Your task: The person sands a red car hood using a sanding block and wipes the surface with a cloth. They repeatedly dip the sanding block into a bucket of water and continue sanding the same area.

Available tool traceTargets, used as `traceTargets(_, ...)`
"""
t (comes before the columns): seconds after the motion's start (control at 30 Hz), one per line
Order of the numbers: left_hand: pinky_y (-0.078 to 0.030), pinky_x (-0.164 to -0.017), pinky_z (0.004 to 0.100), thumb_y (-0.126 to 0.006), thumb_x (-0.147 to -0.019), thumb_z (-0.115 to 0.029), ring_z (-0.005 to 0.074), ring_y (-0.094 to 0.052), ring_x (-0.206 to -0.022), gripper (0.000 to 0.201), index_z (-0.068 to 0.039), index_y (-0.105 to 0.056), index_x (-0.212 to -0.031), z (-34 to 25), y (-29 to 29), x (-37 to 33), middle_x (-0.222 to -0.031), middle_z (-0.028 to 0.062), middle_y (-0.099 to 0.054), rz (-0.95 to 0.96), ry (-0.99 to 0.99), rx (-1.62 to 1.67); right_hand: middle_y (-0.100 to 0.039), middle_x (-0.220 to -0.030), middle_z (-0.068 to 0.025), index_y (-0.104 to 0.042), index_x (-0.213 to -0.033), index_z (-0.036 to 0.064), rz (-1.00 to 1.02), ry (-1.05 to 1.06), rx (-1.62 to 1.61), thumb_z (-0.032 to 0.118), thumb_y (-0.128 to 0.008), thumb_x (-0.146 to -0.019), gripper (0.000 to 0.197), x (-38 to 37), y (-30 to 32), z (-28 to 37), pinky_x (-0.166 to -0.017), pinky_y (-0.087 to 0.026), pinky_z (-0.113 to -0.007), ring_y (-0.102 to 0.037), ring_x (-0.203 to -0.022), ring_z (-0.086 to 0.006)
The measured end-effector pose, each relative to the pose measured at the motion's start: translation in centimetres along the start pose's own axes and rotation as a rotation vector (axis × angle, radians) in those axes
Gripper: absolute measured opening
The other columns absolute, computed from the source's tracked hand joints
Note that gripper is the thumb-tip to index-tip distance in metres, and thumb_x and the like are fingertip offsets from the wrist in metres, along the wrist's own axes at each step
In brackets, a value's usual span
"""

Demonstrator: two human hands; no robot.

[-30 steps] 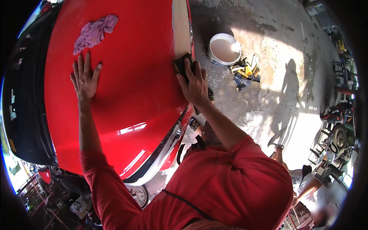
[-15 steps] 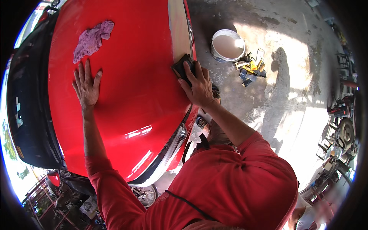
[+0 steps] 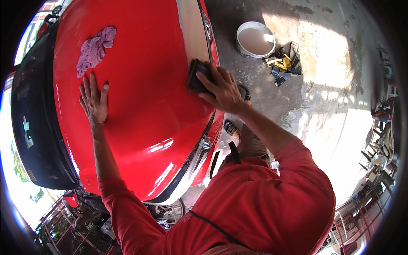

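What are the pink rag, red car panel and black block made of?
The pink rag looks like soft fabric: it bunches in folds. The red car panel is probably painted metal, glossy with bright reflections. The black block, dull and straight-edged, may be rubber or foam; the look leaves that open.

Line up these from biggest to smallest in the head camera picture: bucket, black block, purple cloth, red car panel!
1. Red car panel
2. Bucket and purple cloth: too alike to rank
3. Black block, partly hidden by the right hand
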State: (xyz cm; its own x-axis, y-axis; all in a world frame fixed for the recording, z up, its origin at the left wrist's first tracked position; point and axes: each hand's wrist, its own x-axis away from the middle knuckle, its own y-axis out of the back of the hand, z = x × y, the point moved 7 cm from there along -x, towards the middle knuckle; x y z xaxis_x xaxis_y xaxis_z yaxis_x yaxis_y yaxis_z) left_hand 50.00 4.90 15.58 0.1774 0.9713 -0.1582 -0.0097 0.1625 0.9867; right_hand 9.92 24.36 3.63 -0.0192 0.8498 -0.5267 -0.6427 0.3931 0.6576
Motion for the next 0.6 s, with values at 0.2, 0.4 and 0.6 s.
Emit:
traceTargets(0.2,-0.014,-0.130,0.0650,-0.042,-0.098,-0.083,0.0440,-0.020,-0.164,0.089,-0.035,-0.031,-0.172,-1.8,-0.6,-2.1,-0.180,0.0113,-0.024,-0.030,-0.062,0.039,-0.057,-0.145,-0.0242,-0.055,-0.156,0.0218,-0.111,-0.344,0.180,0.052,-0.070,-0.099,0.067,-18.2,-3.7,-14.3,-0.098,-0.055,-0.059,-0.058,-0.125,-0.0473)
traceTargets(0.4,-0.016,-0.130,0.0645,-0.040,-0.098,-0.085,0.0435,-0.021,-0.164,0.089,-0.035,-0.032,-0.172,0.2,0.2,0.2,-0.180,0.0106,-0.025,-0.034,-0.005,0.006,-0.060,-0.145,-0.0291,-0.060,-0.154,0.0171,-0.098,-0.245,0.112,0.045,-0.073,-0.099,0.063,-3.7,-0.8,2.0,-0.093,-0.057,-0.054,-0.062,-0.107,-0.0439)
traceTargets(0.6,-0.015,-0.130,0.0684,-0.039,-0.096,-0.089,0.0429,-0.020,-0.165,0.092,-0.036,-0.032,-0.171,-1.1,0.0,-0.8,-0.180,0.0107,-0.026,-0.054,-0.031,0.076,-0.067,-0.143,-0.0174,-0.067,-0.146,0.0207,-0.203,-0.405,0.194,0.053,-0.069,-0.099,0.057,-14.0,-2.5,-8.2,-0.093,-0.058,-0.053,-0.063,-0.107,-0.0482)
